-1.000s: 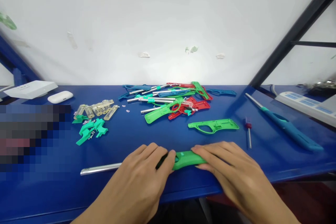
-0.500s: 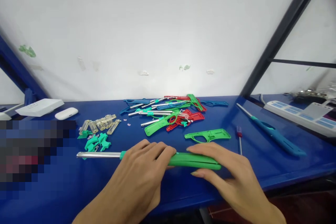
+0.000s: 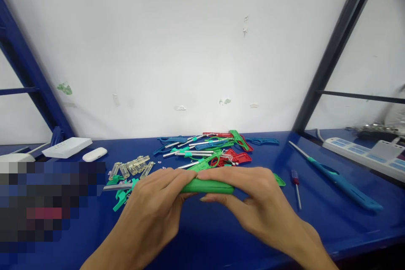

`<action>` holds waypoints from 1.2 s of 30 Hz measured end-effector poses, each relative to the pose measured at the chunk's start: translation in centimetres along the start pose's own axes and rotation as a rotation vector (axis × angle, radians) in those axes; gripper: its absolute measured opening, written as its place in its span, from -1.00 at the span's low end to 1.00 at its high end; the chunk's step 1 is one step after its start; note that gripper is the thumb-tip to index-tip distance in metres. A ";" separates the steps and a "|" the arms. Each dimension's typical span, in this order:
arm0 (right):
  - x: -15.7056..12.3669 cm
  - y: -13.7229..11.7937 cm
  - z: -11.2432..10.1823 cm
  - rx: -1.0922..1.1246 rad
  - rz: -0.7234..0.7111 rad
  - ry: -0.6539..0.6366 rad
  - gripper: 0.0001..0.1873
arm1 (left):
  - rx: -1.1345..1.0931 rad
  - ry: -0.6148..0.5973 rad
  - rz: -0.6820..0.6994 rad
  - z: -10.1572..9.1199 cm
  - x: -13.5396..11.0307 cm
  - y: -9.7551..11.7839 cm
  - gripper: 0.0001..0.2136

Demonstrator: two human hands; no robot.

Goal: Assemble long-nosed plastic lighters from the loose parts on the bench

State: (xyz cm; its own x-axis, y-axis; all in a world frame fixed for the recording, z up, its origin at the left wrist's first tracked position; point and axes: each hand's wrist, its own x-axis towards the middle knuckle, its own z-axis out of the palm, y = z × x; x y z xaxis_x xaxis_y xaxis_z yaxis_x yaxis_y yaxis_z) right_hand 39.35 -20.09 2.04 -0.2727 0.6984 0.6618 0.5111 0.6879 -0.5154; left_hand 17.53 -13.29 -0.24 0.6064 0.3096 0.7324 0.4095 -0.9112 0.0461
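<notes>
Between both hands is a green long-necked lighter (image 3: pixel 209 186), lying sideways with its metal tube pointing left. My left hand (image 3: pixel 158 198) wraps round its front part, near the teal collar, and hides much of it. My right hand (image 3: pixel 249 194) pinches the handle, thumb below and fingers above, close against my left fingertips. A green half shell (image 3: pixel 279 179) lies mostly hidden behind my right hand. Beyond the hands is a pile of lighter parts, with red shells (image 3: pixel 237 157), metal tubes (image 3: pixel 199 153) and a green shell (image 3: pixel 205 163).
Clear fuel tanks (image 3: pixel 136 165) and teal plastic pieces (image 3: pixel 120 198) lie at left, near a white case (image 3: pixel 95 154) and a white box (image 3: pixel 67 147). To the right are a screwdriver (image 3: pixel 296 187), a blue lighter (image 3: pixel 341 183) and a power strip (image 3: pixel 363 154). A white wall stands behind.
My right hand has slid left along the lighter's handle, up to my left hand. The gap along the green handle's seam has narrowed. The camera view has tilted up.
</notes>
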 end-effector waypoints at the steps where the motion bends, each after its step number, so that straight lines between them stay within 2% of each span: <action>1: 0.1 -0.2 0.1 -0.007 -0.023 0.003 -0.58 | 0.007 0.035 0.019 -0.2 0.0 -0.1 -0.67; 5: -0.5 -0.2 0.5 0.053 -0.062 0.035 -0.51 | -0.018 0.093 0.077 -0.5 -0.2 0.0 -0.65; 9: -1.0 0.4 0.7 0.104 -0.066 0.031 -0.42 | -0.036 0.089 0.079 -0.1 -0.2 0.1 -0.67; 15: -0.4 0.5 0.9 0.106 -0.045 0.105 -0.63 | 0.046 0.087 0.071 -0.5 0.1 0.0 -0.70; 19: -0.3 0.4 0.7 0.103 0.029 0.056 -0.56 | 0.092 0.098 0.105 -0.9 0.4 0.0 -0.70; 22: -0.7 0.3 0.1 0.049 0.060 0.003 -0.57 | 0.124 0.106 0.130 -0.8 0.5 0.1 -0.68; 25: -1.2 0.2 -0.4 0.031 0.163 0.022 -0.48 | 0.158 0.098 0.108 -0.4 0.4 0.2 -0.63; 27: -1.3 0.3 -0.5 0.142 0.309 0.014 -0.38 | 0.195 0.104 0.107 -0.1 0.3 0.2 -0.58; 29: -1.0 0.4 -0.5 0.311 0.469 -0.046 -0.46 | 0.220 0.110 0.135 0.2 0.3 0.4 -0.55; 31: -0.7 0.8 -0.5 0.429 0.570 -0.094 -0.56 | 0.236 0.092 0.145 0.5 0.3 0.8 -0.56; 33: -0.6 1.3 -0.8 0.442 0.580 -0.075 -0.59 | 0.266 0.042 0.129 0.7 0.4 1.2 -0.60; 36: -0.8 2.0 -1.7 0.238 0.525 0.014 -0.64 | 0.302 -0.038 0.060 0.8 0.4 1.7 -0.66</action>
State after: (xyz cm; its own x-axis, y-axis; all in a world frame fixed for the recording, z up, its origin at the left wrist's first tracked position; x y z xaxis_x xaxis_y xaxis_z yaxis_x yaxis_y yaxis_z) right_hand 41.93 -19.59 1.43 -0.0205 0.9568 0.2901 0.3767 0.2762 -0.8842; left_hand 19.01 -14.52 -0.45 0.6581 0.2727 0.7018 0.5527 -0.8079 -0.2043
